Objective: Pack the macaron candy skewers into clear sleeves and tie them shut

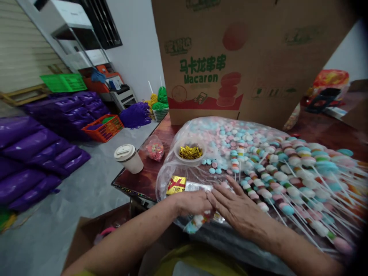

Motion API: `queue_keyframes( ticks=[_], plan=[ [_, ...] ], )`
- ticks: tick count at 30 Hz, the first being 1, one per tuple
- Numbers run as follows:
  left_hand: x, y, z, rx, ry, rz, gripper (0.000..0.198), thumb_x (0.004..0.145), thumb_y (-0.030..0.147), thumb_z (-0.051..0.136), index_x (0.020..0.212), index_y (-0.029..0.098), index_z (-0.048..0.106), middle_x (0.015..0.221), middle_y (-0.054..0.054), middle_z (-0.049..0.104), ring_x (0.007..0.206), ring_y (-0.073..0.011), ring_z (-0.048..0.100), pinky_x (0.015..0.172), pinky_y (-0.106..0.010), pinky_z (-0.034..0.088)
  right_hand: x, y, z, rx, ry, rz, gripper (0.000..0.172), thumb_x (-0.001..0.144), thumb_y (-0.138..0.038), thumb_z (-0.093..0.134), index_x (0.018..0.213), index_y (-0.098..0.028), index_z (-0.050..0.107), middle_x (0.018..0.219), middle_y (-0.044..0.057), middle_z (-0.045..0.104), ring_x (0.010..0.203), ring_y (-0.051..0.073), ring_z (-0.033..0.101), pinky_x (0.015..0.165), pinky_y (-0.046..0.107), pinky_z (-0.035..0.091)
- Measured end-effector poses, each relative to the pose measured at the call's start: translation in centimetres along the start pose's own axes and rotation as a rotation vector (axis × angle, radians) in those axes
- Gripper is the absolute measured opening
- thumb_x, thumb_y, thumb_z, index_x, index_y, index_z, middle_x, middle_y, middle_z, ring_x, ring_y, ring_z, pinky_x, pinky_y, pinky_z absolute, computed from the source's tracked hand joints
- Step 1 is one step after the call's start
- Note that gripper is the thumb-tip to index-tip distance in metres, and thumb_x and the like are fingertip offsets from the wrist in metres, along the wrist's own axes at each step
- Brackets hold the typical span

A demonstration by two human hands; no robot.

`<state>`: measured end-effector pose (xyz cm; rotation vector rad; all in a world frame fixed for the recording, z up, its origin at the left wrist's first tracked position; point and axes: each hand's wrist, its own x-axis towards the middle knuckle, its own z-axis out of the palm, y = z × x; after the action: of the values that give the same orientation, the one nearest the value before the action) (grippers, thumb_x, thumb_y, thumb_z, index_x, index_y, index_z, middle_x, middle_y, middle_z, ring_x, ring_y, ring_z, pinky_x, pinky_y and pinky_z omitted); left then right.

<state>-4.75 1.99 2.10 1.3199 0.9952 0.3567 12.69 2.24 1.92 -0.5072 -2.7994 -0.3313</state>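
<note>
My left hand is curled closed over a candy skewer in a clear wrapper, whose colourful end sticks out below it. My right hand lies across the left fingertips with its fingers stretched out; what lies under its palm is partly hidden. Just beyond the hands is a yellow pack marked TWIST. A plastic bowl of gold twist ties stands farther back. Loose pink, blue and white candies lie on clear plastic sheeting. Several finished candy skewers are heaped on the right.
A large cardboard box stands at the back of the table. At the left edge are a lidded cup and a bag of small pink candies. An open carton sits below left. Purple packs and an orange basket rest on the floor.
</note>
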Motion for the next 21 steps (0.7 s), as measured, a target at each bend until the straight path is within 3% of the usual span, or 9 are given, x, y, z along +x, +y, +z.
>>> queue_keyframes(
  ticks=[3, 6, 9, 12, 14, 16, 17, 18, 21],
  plan=[
    [-0.7, 0.5, -0.9, 0.061, -0.231, -0.067, 0.022, 0.074, 0.014, 0.039, 0.054, 0.018, 0.047, 0.049, 0.003, 0.048, 0.049, -0.0108, 0.049, 0.055, -0.023, 0.043, 0.3, -0.7, 1.1, -0.012, -0.081, 0.025, 0.020, 0.075, -0.007, 0.046, 0.088, -0.017, 0.059, 0.081, 0.006, 0.063, 0.082, 0.023, 0.054, 0.099, 0.055, 0.020],
    [-1.9, 1.2, -2.1, 0.592, -0.274, -0.037, 0.017, 0.075, 0.019, 0.045, 0.058, 0.018, 0.047, 0.055, 0.000, 0.054, 0.052, -0.0137, 0.053, 0.052, -0.024, 0.043, 1.2, -1.3, 1.7, 0.207, -0.167, 0.185, 0.013, 0.072, -0.010, 0.046, 0.076, -0.017, 0.056, 0.071, 0.006, 0.060, 0.073, 0.023, 0.055, 0.089, 0.051, 0.035],
    [-3.5, 1.1, -2.9, 1.247, 0.018, 0.220, 0.007, 0.071, 0.015, 0.051, 0.076, 0.015, 0.055, 0.071, -0.007, 0.060, 0.063, -0.0194, 0.056, 0.055, -0.028, 0.043, 2.7, -2.1, 1.6, 0.862, -0.262, 0.549, 0.017, 0.080, -0.023, 0.037, 0.067, -0.019, 0.048, 0.063, 0.003, 0.055, 0.061, 0.018, 0.053, 0.065, 0.036, 0.047],
    [-5.0, -0.5, -3.5, 1.441, 0.346, 0.501, 0.015, 0.076, 0.013, 0.046, 0.088, 0.014, 0.055, 0.077, -0.008, 0.059, 0.068, -0.0204, 0.056, 0.060, -0.032, 0.044, 5.1, -1.7, 1.4, 1.495, -0.336, 0.888, 0.025, 0.082, -0.035, 0.031, 0.062, -0.021, 0.038, 0.050, -0.004, 0.042, 0.045, 0.013, 0.045, 0.045, 0.028, 0.044],
    [-5.9, -2.2, -4.2, 1.388, 0.526, 0.566, 0.016, 0.081, 0.014, 0.039, 0.081, 0.014, 0.055, 0.071, -0.006, 0.058, 0.065, -0.0192, 0.054, 0.060, -0.031, 0.044, 7.5, 0.2, 1.3, 1.557, -0.446, 0.887, 0.026, 0.079, -0.039, 0.037, 0.063, -0.020, 0.044, 0.051, -0.004, 0.045, 0.042, 0.011, 0.045, 0.042, 0.026, 0.043],
    [-6.6, -3.8, -4.9, 1.186, 0.727, 0.549, 0.021, 0.083, 0.014, 0.036, 0.080, 0.015, 0.057, 0.070, -0.006, 0.059, 0.065, -0.0179, 0.055, 0.061, -0.030, 0.044, 10.9, 3.6, 1.6, 1.258, -0.533, 0.752, 0.029, 0.081, -0.040, 0.042, 0.070, -0.017, 0.055, 0.059, 0.000, 0.057, 0.049, 0.013, 0.053, 0.046, 0.025, 0.046],
    [-6.9, -4.5, -5.3, 1.032, 0.818, 0.519, 0.022, 0.084, 0.014, 0.036, 0.083, 0.014, 0.058, 0.071, -0.006, 0.060, 0.066, -0.0170, 0.056, 0.062, -0.028, 0.044, 12.8, 5.6, 2.1, 0.941, -0.474, 0.743, 0.034, 0.085, -0.041, 0.038, 0.073, -0.017, 0.059, 0.062, 0.000, 0.060, 0.054, 0.013, 0.056, 0.049, 0.025, 0.046],
    [-7.2, -5.2, -5.5, 0.860, 0.895, 0.469, 0.022, 0.085, 0.016, 0.037, 0.085, 0.014, 0.059, 0.073, -0.006, 0.061, 0.067, -0.0160, 0.056, 0.062, -0.026, 0.044, 14.7, 7.6, 2.9, 0.784, -0.416, 0.796, 0.034, 0.087, -0.038, 0.036, 0.077, -0.015, 0.061, 0.066, 0.002, 0.061, 0.060, 0.015, 0.058, 0.053, 0.026, 0.046],
    [-8.0, -6.7, -5.9, 0.371, 1.015, 0.264, 0.021, 0.085, 0.025, 0.043, 0.084, 0.014, 0.061, 0.071, -0.004, 0.061, 0.065, -0.0131, 0.055, 0.060, -0.021, 0.042, 19.5, 12.0, 6.3, 0.541, -0.391, 0.856, 0.025, 0.087, -0.032, 0.046, 0.095, -0.013, 0.060, 0.093, 0.007, 0.062, 0.084, 0.018, 0.059, 0.071, 0.031, 0.048]
  ],
)
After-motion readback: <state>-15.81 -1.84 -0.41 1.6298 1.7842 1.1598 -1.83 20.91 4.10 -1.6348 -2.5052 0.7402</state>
